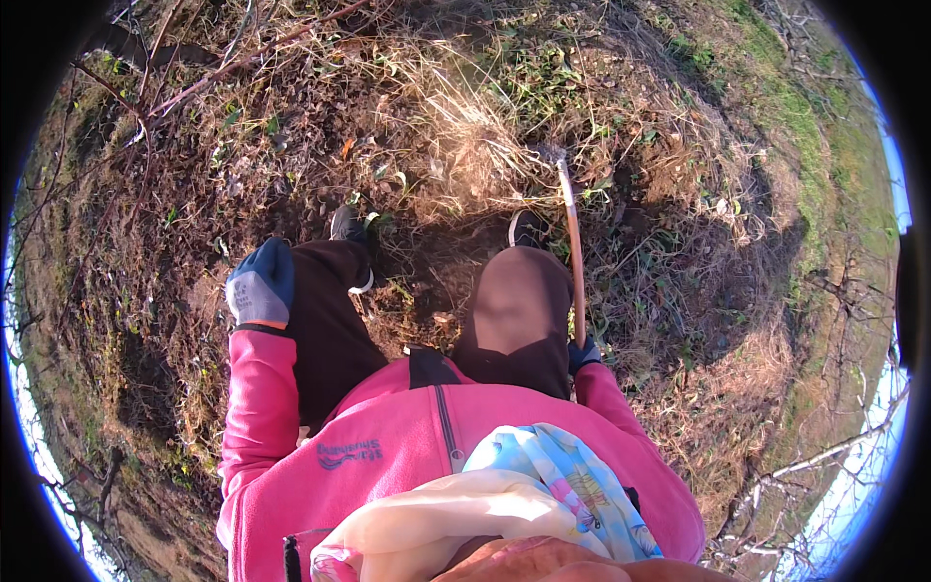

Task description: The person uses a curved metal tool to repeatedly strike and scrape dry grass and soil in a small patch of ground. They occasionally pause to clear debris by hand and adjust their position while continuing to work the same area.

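Observation:
My right hand [583, 355], in a dark blue glove, is closed around the near end of a long wooden handle [574, 254]. The handle runs forward beside my right knee to a metal tool head [551, 154], which is partly lost in dry grass, so its shape is unclear. Beside my left knee is my left hand [260, 282] in a grey and blue work glove. Its back faces up and its fingers curl out of sight. A loose heap of dry grass [480, 153] lies ahead of my right shoe [529, 228].
Bare reddish branches [218, 73] reach in at the upper left. Dead leaves and weeds cover the soil [436, 254] around my left shoe [349, 225]. Green grass [793, 167] grows in a strip at the right, and pale twigs [822, 458] stick out at the lower right.

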A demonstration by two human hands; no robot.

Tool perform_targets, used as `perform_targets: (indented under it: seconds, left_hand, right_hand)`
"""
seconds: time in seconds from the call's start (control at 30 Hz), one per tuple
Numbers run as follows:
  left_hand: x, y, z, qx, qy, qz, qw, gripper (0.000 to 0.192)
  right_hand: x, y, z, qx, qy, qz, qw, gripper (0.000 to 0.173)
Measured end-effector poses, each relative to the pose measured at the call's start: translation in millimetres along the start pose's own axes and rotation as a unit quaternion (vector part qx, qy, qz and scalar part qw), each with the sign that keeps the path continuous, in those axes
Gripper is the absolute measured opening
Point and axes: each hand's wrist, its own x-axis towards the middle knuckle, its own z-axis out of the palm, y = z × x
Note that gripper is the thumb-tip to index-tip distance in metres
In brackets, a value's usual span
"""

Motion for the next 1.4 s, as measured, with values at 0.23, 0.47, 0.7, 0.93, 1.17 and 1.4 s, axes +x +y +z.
perform_targets:
  seconds: [0.23,0.47,0.7,0.93,1.17,1.4]
  left_hand:
    - [1,-6,2,0.002,0.003,0.005,1.000,0.023]
    - [3,-5,5,-0.004,-0.004,-0.004,1.000,0.024]
    - [5,0,7,0.004,-0.008,-0.013,1.000,0.025]
    - [5,6,2,0.020,-0.034,-0.017,0.999,0.025]
    - [5,7,4,0.018,-0.028,-0.008,0.999,0.026]
    - [7,3,9,0.023,-0.016,-0.008,1.000,0.023]
  right_hand:
    - [41,-41,-28,0.097,0.080,0.022,0.992,0.044]
    - [160,-144,-59,0.269,0.245,-0.007,0.932,0.044]
    - [51,-40,31,0.096,0.055,0.054,0.992,0.051]
    - [-52,77,46,0.043,0.069,0.152,0.985,0.053]
    - [60,-44,-20,0.191,0.165,0.091,0.963,0.049]
    - [145,-140,-27,0.173,0.150,0.073,0.971,0.052]
